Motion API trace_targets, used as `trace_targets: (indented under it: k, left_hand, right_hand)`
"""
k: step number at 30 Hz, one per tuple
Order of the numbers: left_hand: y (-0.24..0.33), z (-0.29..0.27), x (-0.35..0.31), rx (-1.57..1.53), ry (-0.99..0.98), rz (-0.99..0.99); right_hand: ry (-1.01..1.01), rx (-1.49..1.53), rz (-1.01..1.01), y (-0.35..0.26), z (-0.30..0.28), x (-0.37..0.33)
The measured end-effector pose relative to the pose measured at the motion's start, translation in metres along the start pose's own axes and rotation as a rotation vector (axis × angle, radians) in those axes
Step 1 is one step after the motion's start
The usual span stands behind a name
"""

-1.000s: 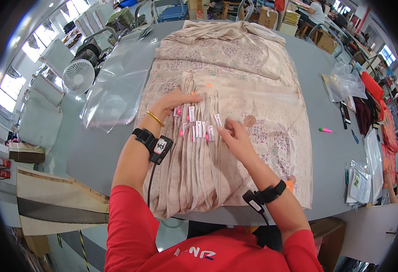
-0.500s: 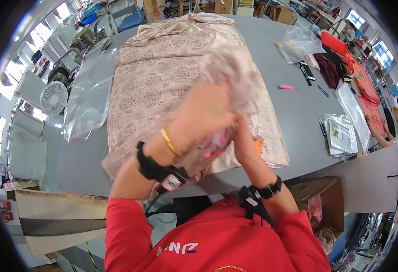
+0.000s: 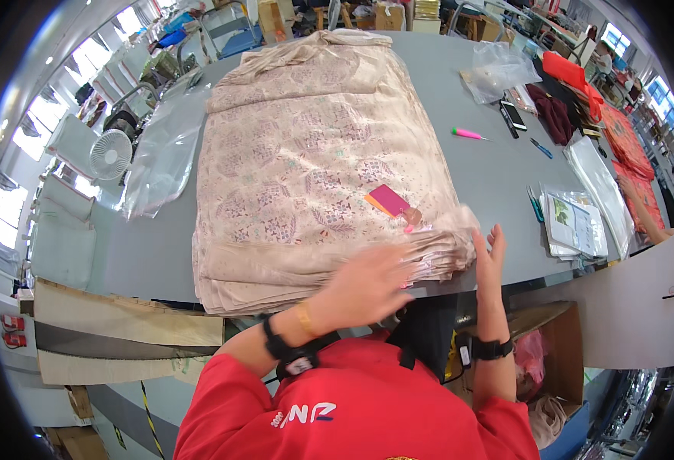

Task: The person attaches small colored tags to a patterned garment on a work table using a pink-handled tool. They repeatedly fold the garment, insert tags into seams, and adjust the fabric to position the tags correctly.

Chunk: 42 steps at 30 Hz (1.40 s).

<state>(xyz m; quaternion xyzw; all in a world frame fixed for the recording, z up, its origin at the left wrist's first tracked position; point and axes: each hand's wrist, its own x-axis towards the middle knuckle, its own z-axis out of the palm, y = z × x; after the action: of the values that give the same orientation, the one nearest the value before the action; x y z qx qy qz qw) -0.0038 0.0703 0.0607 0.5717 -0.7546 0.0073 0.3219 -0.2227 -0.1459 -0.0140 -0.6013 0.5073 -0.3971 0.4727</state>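
Observation:
A thick stack of pale beige patterned cloth [image 3: 298, 176] covers the middle of the grey table, its layered edges showing at the near right corner. On top lie a magenta tag [image 3: 390, 200] and an orange tag [image 3: 387, 207]. My left hand [image 3: 371, 284], blurred, is at the stack's near edge with fingers stretched to the right and nothing seen in it. Beside the near right corner, my right hand [image 3: 490, 257] is raised with its fingers apart; a blurred bit of cloth is close to its fingertips.
Clear plastic bags [image 3: 164, 153] lie left of the stack. To the right are a pink-handled pointed tool [image 3: 467, 133], a phone [image 3: 514, 116], blue snips [image 3: 542, 148], teal tweezers [image 3: 535, 203] and packaged sheets [image 3: 573, 226]. A cardboard box [image 3: 559, 341] stands below the table's right side.
The bunched cloth in my hands has been let go and now lies on the stack, with the tags showing. My left hand has moved nearer me, my right hand to the right.

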Motion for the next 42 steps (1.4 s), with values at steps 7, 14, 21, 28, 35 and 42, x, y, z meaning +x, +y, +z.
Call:
trace_targets:
  k: [7,14,21,28,35,42]
  left_hand:
    - [-0.139,-0.135,-0.222,0.775,0.355,-1.302]
    - [-0.172,-0.106,-0.255,0.231,0.215,-1.302]
    - [-0.160,-0.102,-0.189,-0.807,0.465,-1.225]
    - [-0.127,-0.090,-0.215,-1.490,0.953,-1.134]
    - [-0.125,-0.140,-0.258,-1.262,1.039,-1.206]
    - [-0.173,-0.211,-0.271,-0.989,0.849,-1.044]
  right_hand:
    - [-0.279,-0.084,-0.005,-0.022,0.055,0.029]
    - [-0.575,0.015,0.266,-0.045,0.067,0.025]
    - [-0.640,0.481,0.331,-0.032,0.076,0.006]
    - [-0.648,0.716,0.409,-0.022,0.076,-0.013]
    - [-0.689,0.648,0.476,-0.037,0.066,-0.068]
    - [-0.900,0.676,0.540,-0.051,0.118,-0.116]
